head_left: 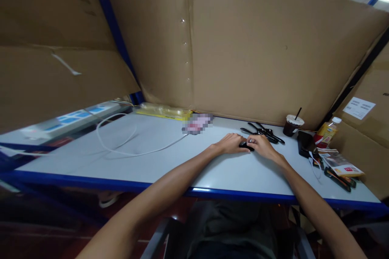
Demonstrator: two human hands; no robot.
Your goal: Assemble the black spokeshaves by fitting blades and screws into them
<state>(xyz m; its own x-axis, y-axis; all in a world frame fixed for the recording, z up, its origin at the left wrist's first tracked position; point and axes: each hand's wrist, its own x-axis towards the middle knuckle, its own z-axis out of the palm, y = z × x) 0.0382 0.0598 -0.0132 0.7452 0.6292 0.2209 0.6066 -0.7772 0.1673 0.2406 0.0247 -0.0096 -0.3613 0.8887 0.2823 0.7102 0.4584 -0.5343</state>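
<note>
A small black object (245, 145) lies low over the white tabletop, between my two hands; its kind cannot be made out. My left hand (231, 143) rests palm down at its left end, fingers closed against it. From the other side, my right hand (260, 145) pinches it with bent fingers. Both hands partly hide it. Just behind my right hand are several black-handled, plier-like tools (267, 132), lying crossed on one another.
A blurred-out pinkish object (197, 124) with a white cable (146, 153) lies left, near a yellow-edged clear package (164, 111). To the right stand a lidded drink cup (293, 124) and a bottle (328, 131), with packets (340, 162) nearby. Cardboard walls (258, 48) enclose the table.
</note>
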